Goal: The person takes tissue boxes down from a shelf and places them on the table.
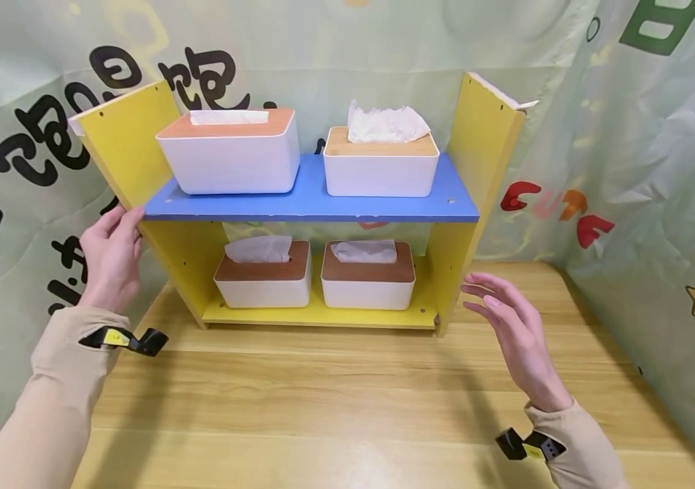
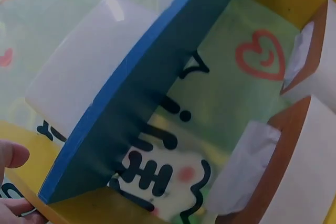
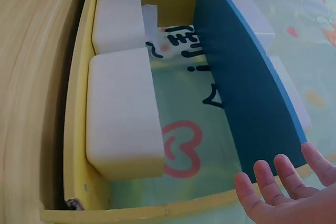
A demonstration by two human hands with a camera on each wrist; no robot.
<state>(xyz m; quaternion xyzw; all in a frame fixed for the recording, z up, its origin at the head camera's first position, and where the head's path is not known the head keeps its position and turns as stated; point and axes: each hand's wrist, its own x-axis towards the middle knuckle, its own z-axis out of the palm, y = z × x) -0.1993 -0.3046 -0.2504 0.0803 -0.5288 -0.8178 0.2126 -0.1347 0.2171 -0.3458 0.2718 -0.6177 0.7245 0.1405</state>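
Observation:
A two-tier shelf has a blue middle board [image 1: 313,209] and yellow side panels. My left hand [image 1: 112,255] grips the front edge of its left side panel [image 1: 130,153], level with the blue board; the left wrist view shows the thumb [image 2: 14,155] on one side of the edge and fingers on the other. Beside the right side panel [image 1: 484,136], low down, my right hand [image 1: 518,339] has relaxed, spread fingers and holds nothing. On the blue board stand a large white tissue box [image 1: 240,165] and a smaller tissue box [image 1: 381,175]. Two more tissue boxes, left [image 1: 268,293] and right [image 1: 368,295], occupy the lower tier.
The shelf stands toward the back of a wood-grain table [image 1: 317,401]. Behind it and along both sides hangs a pale green printed cloth [image 1: 647,204]. Each wrist wears a small black camera, one on the left [image 1: 152,341] and one on the right [image 1: 511,444].

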